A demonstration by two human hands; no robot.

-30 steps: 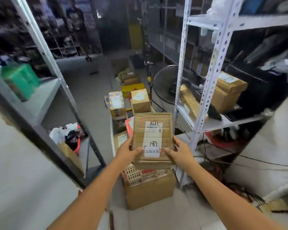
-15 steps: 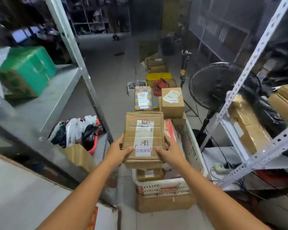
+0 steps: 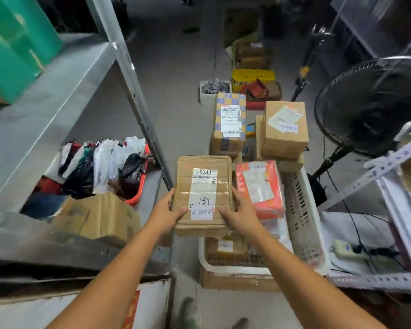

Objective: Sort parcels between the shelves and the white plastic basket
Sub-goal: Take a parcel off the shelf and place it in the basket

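Clasping the parcel (image 3: 201,193) by its sides, left grip (image 3: 163,216) and right grip (image 3: 243,214) hold it above the basket (image 3: 301,217), apparently mid-sort, and next it needs lowering there or shelving.

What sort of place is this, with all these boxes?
Most likely a parcel depot or courier storeroom. Metal shelves stand on either side, labelled parcels are piled in and around the white plastic basket, and the left hand and right hand grip a taped box with a shipping label.
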